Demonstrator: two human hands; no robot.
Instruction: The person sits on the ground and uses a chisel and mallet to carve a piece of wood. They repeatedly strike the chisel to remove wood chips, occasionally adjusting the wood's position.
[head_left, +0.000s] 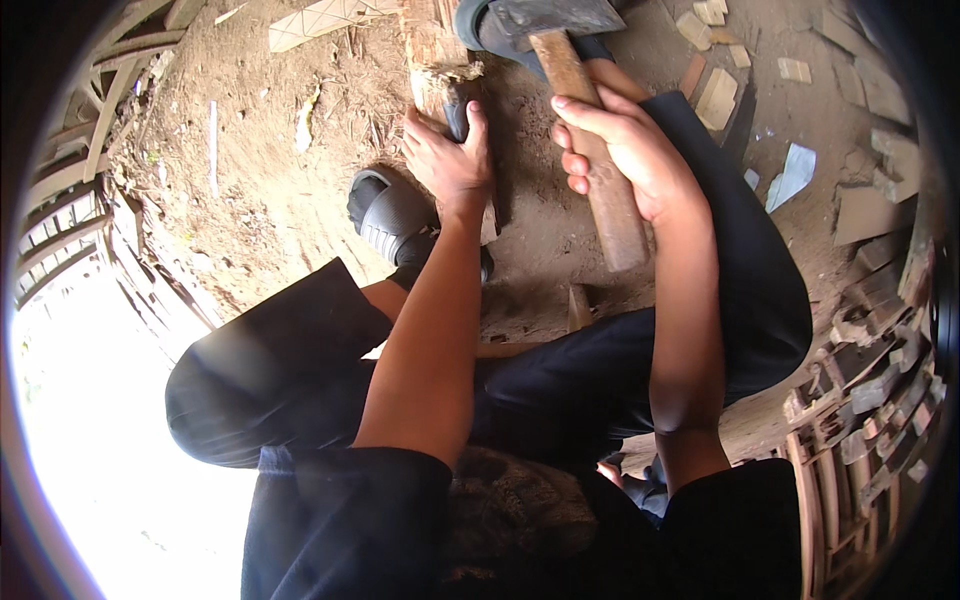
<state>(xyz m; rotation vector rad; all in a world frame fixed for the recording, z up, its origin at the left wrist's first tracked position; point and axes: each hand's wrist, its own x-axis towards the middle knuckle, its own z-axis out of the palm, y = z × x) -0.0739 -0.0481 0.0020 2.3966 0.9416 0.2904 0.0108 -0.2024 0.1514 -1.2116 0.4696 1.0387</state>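
Observation:
My right hand [635, 150] is wrapped around the wooden handle [615, 215] of a hatchet. Its broad grey head [560, 14] is raised near the top edge, in front of a sandaled foot [478, 25]. To the left, my left hand [450, 155] closes around the near end of a splintered wooden piece [430, 90] on the ground. A dark, blunt, rod-like piece [457, 112] stands against the wood between thumb and fingers; its kind is not clear. The hatchet head is apart from my left hand.
My other sandaled foot [390, 215] rests left of the wood. Wood offcuts [717, 98] and a pale flat scrap [792, 178] lie on the dirt floor at right. Stacked timber [880, 390] lines the right rim. Curved-looking slats [70, 190] stand at left beside bright light.

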